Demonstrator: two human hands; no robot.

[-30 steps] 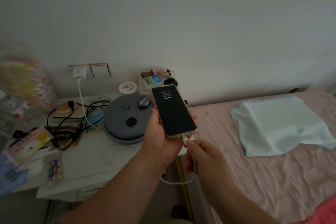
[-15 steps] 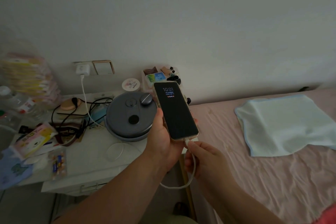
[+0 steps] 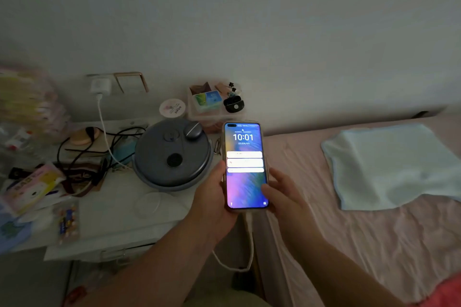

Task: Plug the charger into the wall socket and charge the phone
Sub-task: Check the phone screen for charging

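Left hand (image 3: 212, 197) grips the phone (image 3: 245, 166) at frame centre, screen tilted up for viewing; right hand (image 3: 282, 193) rests half-open against its edge, holding nothing. Cable (image 3: 245, 239) hangs below; charger (image 3: 100, 86) sits in the upper-left wall socket (image 3: 117, 80).

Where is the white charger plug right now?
In the head view, the white charger plug sits in the wall socket at upper left, beside a gold-framed switch, above the cluttered bedside table.

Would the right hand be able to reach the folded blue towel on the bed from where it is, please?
Probably yes: the right hand holds nothing beside the phone, and only bare pink sheet lies between it and the towel.
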